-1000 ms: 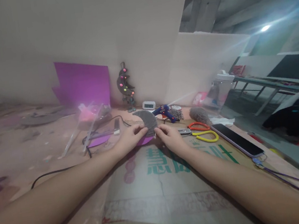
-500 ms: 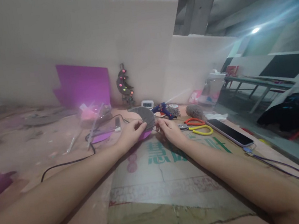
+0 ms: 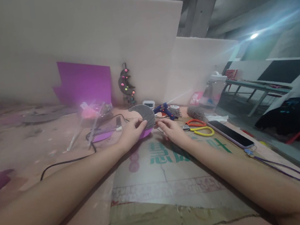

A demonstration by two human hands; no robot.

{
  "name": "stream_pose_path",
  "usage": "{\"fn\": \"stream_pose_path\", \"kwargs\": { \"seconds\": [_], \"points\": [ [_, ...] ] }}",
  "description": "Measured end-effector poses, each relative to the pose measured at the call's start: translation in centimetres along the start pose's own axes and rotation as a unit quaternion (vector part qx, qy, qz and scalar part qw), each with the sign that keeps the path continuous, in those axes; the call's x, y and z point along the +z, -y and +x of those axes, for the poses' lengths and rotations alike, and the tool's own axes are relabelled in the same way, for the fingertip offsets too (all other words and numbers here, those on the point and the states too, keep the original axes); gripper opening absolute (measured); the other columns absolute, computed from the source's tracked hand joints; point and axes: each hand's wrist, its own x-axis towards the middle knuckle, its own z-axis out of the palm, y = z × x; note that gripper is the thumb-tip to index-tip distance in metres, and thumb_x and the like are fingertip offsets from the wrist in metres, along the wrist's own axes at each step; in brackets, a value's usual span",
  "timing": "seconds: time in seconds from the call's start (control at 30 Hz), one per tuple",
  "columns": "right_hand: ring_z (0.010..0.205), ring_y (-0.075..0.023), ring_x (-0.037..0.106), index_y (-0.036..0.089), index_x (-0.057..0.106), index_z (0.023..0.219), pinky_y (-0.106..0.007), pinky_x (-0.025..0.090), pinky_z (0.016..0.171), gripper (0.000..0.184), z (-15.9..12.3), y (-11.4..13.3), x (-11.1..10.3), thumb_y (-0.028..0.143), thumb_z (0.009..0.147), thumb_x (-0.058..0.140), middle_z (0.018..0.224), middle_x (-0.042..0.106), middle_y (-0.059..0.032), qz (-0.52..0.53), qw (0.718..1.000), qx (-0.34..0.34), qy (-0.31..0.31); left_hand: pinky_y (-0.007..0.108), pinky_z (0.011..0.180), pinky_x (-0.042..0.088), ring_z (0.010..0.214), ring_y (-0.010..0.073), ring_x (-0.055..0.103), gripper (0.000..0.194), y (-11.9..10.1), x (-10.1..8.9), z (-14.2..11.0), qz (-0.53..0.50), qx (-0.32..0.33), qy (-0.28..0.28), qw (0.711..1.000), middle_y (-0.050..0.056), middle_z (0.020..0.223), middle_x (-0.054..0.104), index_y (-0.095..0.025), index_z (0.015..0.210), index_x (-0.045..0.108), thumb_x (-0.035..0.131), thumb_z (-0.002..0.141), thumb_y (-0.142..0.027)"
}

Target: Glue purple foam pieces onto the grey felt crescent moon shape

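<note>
My left hand (image 3: 133, 131) pinches a crescent (image 3: 144, 115) by its lower left part. Grey yarn wraps most of the crescent in close turns, and its lower tip (image 3: 145, 133) shows bare purple. Just right of the crescent, my right hand (image 3: 171, 130) has thumb and index finger pressed together. A thin strand seems to be in that pinch, though it is too fine to make out well. Behind the right hand lies a ball of grey yarn (image 3: 195, 112). Pliers with one red and one yellow handle (image 3: 202, 131) rest to its right.
A cardboard sheet (image 3: 160, 192) covers the table in front of me. Behind stand a blue glue gun (image 3: 163, 110), a small white digital clock (image 3: 149, 104), a decorated moon hanging (image 3: 126, 84) and purple sheets (image 3: 86, 82). A phone (image 3: 230, 133) with a strap lies right; a black cable (image 3: 65, 163) runs left.
My right hand has moved slightly right, away from the crescent's edge. The crescent, held in my left hand, has turned a little and shows its wrapped face. The camera view has shifted.
</note>
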Motion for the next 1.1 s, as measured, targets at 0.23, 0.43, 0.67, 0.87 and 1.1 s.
{"fn": "stream_pose_path", "kwargs": {
  "seconds": [0.23, 0.43, 0.67, 0.87, 1.1],
  "points": [
    [0.041, -0.0055, 0.042, 0.015, 0.058, 0.112, -0.019, 0.036, 0.039, 0.036, -0.4, 0.4, 0.7, 0.039, 0.085, 0.052, 0.082, 0.067, -0.0037, -0.01, 0.999, 0.012, 0.028, 0.026, 0.061, 0.039, 0.064, 0.0148, 0.049, 0.032, 0.0, -0.1, 0.0, -0.013, -0.005, -0.004, 1.0, 0.0, 0.067, 0.055, -0.018, 0.072, 0.058, 0.053, 0.082, -0.047],
    [0.055, -0.0111, 0.049, 0.015, 0.061, 0.111, -0.023, 0.04, 0.053, 0.034, -0.5, 0.4, 0.6, 0.035, 0.084, 0.056, 0.067, 0.059, 0.0008, -0.085, 0.995, -0.037, 0.04, 0.026, 0.063, 0.04, 0.068, 0.016, 0.053, 0.031, 0.0, -0.1, 0.0, 0.009, -0.002, -0.004, 1.0, 0.001, 0.071, 0.059, -0.018, 0.074, 0.06, 0.052, 0.083, -0.047],
    [0.067, -0.0131, 0.051, 0.014, 0.067, 0.094, -0.025, 0.04, 0.063, 0.022, -0.4, 0.6, 0.5, 0.03, 0.082, 0.06, 0.075, 0.061, -0.001, -0.17, 0.982, -0.077, 0.026, 0.027, 0.066, 0.042, 0.071, 0.0174, 0.054, 0.029, -0.4, -0.1, -0.2, 0.032, -0.004, 0.0, 0.999, 0.001, 0.072, 0.062, -0.018, 0.074, 0.061, 0.054, 0.082, -0.045],
    [0.071, -0.0143, 0.055, 0.015, 0.069, 0.084, -0.026, 0.042, 0.067, 0.018, -0.4, 0.7, 0.4, 0.03, 0.08, 0.061, 0.081, 0.066, -0.0037, -0.167, 0.984, -0.058, 0.019, 0.027, 0.067, 0.04, 0.073, 0.0173, 0.054, 0.029, -0.5, -0.1, -0.2, 0.044, 0.01, 0.025, 0.999, 0.002, 0.076, 0.061, -0.018, 0.076, 0.059, 0.05, 0.085, -0.044],
    [0.066, -0.0147, 0.057, 0.014, 0.068, 0.089, -0.026, 0.045, 0.061, 0.022, -1.5, 0.8, -0.5, 0.032, 0.08, 0.06, 0.076, 0.067, -0.0021, -0.045, 0.994, 0.014, 0.101, 0.025, 0.059, 0.037, 0.062, 0.0136, 0.049, 0.032, -2.0, 0.4, -1.4, -0.034, -0.041, 0.058, 0.997, -0.002, 0.065, 0.054, -0.018, 0.071, 0.055, 0.052, 0.085, -0.046]
  ]
}}
